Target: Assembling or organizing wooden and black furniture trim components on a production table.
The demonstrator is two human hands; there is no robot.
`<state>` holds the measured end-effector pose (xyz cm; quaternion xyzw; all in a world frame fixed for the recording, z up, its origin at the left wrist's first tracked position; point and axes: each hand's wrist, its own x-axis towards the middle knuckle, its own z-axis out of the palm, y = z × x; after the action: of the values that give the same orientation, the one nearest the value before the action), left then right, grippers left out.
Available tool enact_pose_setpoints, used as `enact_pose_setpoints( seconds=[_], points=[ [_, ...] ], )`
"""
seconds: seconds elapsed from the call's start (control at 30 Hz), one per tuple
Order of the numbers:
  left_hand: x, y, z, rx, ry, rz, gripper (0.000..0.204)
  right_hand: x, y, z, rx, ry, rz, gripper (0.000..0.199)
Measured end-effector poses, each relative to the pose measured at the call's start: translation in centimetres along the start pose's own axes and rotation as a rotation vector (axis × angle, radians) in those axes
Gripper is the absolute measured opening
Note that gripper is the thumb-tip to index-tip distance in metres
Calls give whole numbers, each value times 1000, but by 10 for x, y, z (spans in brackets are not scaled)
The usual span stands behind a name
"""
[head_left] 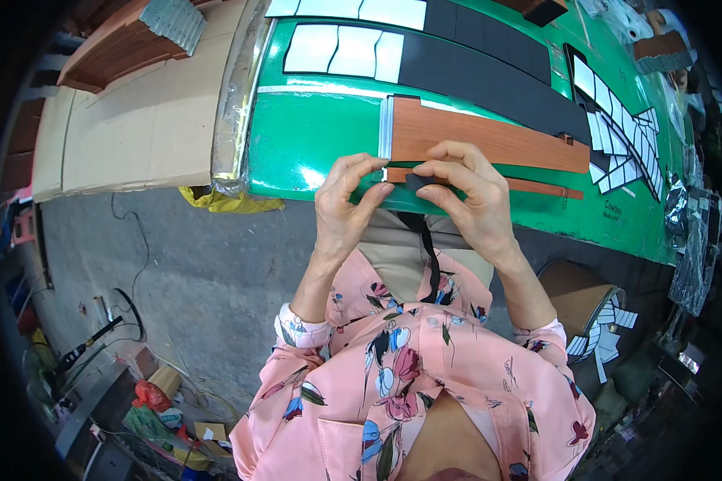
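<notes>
— Across the green table (313, 136), what is lying there?
— Wood-grain strips (489, 138); both hands are working at the near edge.
— Doing what?
— Left hand (343, 210) and right hand (469, 200) are pinching a black strip (417, 181), seemingly peeling it. Sticking it down straight is looking like the next need.
</notes>
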<state>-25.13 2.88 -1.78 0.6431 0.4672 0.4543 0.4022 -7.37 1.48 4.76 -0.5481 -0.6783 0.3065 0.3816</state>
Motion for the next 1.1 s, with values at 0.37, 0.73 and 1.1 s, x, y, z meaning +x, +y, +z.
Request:
enact_pose_setpoints(
  seconds=[0.37, 0.73, 1.1],
  points=[
    [6, -5, -3, -50, -55, -25, 28, 5, 7, 16, -158, 14, -28, 24],
    [4, -10, -1, -95, -38, 5, 24, 6, 6, 19, -119, 20, 10, 24],
    [5, -8, -2, -103, -45, -1, 24, 7, 7, 19, -132, 16, -3, 25]
  ],
)
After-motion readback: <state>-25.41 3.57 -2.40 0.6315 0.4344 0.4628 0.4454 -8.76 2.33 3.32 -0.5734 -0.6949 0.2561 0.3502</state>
